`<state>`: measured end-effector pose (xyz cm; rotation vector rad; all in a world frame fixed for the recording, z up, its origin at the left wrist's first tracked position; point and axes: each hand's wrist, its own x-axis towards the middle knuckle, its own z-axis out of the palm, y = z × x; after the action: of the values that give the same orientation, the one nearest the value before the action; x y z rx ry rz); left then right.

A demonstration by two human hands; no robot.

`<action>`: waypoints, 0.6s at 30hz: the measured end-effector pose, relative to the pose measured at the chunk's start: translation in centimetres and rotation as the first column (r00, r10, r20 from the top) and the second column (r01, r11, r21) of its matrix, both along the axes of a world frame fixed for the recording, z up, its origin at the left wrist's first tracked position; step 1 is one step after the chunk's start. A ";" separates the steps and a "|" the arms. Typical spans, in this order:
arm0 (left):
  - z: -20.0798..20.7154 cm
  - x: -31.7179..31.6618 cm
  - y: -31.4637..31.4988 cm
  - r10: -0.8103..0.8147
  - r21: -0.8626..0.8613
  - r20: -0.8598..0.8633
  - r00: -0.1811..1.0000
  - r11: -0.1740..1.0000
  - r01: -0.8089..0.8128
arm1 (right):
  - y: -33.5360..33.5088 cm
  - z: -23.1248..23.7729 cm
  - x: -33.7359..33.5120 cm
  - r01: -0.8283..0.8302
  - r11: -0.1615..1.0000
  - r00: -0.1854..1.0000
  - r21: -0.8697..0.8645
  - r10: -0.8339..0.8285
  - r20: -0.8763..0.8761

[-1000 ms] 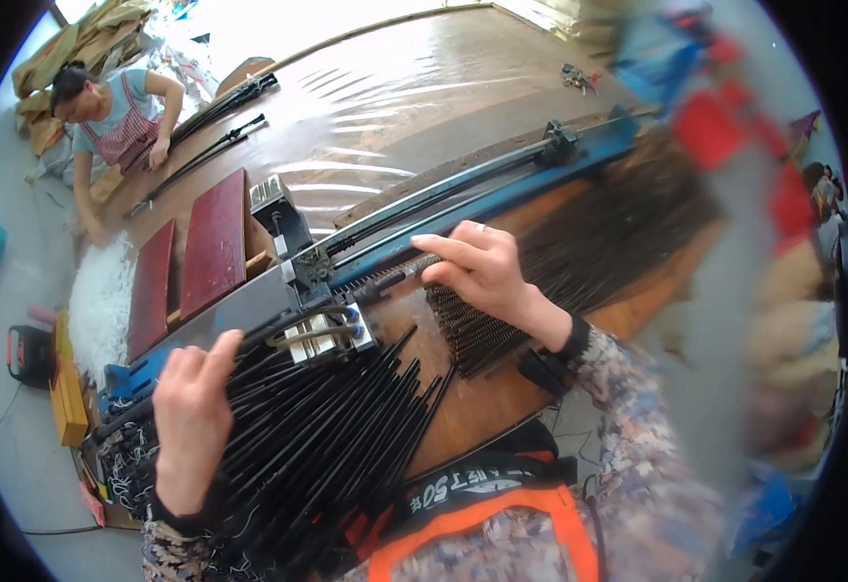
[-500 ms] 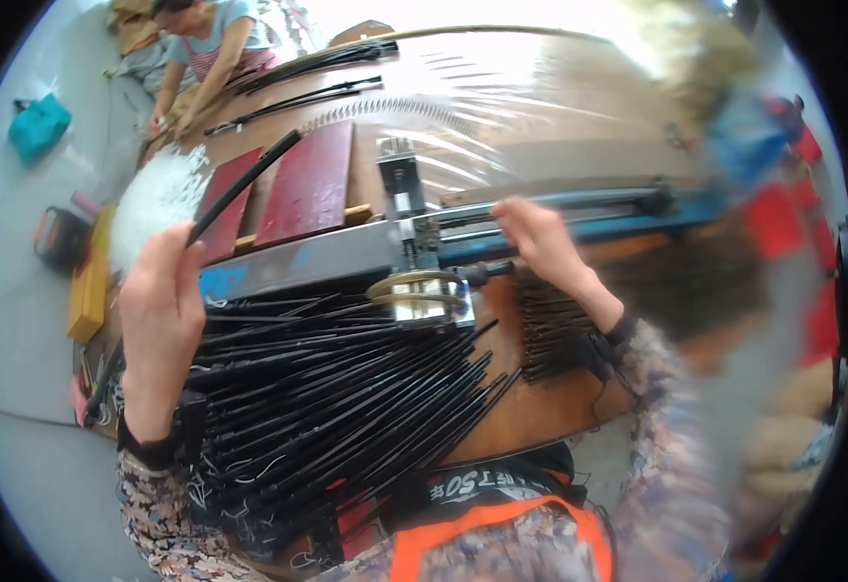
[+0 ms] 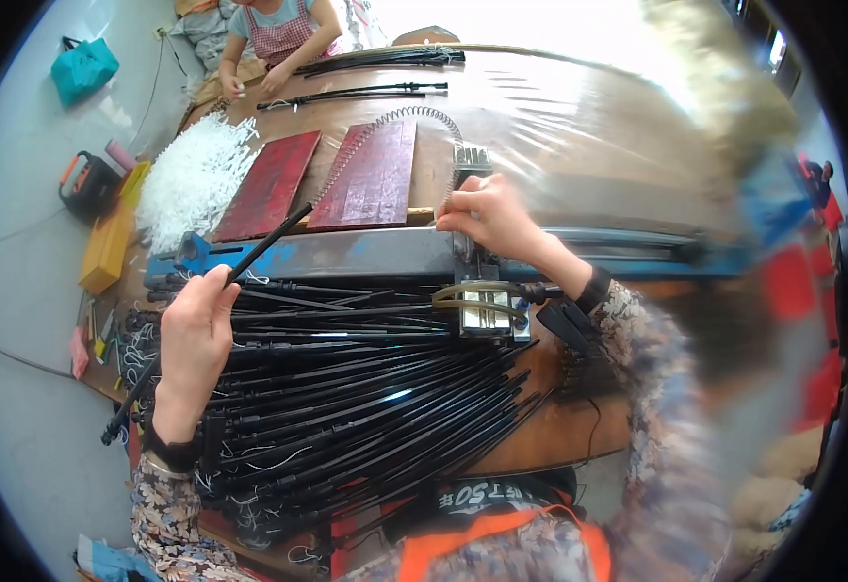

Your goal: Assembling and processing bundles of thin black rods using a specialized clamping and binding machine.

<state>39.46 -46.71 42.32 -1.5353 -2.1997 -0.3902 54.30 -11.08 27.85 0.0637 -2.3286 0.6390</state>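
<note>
Table beneath the spring bears 2 red boards, grey floor leftward.

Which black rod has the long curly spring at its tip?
The black rod in the left grip: a curly spring arches from its raised tip. The piled black rods show no spring.

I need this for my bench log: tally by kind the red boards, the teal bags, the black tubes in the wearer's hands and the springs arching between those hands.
Red boards: 2
Teal bag: 1
Black tube in the left hand: 1
Coil spring arching to the right hand: 1
Total: 5
</note>
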 end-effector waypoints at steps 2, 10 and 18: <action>-0.1 0.8 0.7 -0.002 0.024 0.007 1.000 1.000 0.002 | -0.8 1.0 -0.1 0.018 0.998 0.996 0.054 -0.023 0.088; -2.0 -1.4 3.1 0.003 -0.035 -0.028 1.000 0.999 -0.004 | 7.4 -3.4 11.2 0.428 0.789 0.900 0.441 -0.413 -0.135; -12.5 1.9 19.5 -0.389 -0.082 0.038 0.920 0.917 0.391 | 15.2 -9.6 25.7 0.617 0.649 0.739 0.446 -0.672 -0.046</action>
<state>41.31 -27.17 29.85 -2.0348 -1.9385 -0.4347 80.03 4.17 18.23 -0.6086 -2.3375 -0.2609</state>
